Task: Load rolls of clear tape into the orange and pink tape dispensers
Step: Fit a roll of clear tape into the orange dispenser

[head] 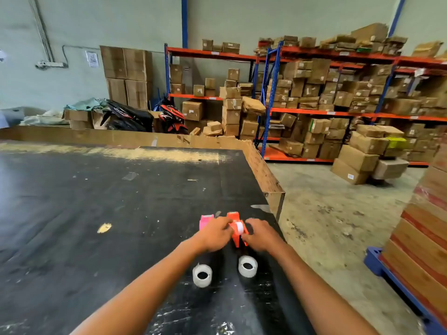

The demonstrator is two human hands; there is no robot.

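Both your left hand and right hand grip the orange dispenser; the pink dispenser, touching your knuckles, risks being knocked aside.

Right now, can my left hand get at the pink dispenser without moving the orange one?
Probably yes. The pink dispenser stands just beyond the left hand, on the orange dispenser's left, with only bare table around it. The hand would have to let go first.

Dispensers and tape rolls on the table

The orange dispenser carried a roll; the pink dispenser stood beside it; two clear rolls lay nearer.
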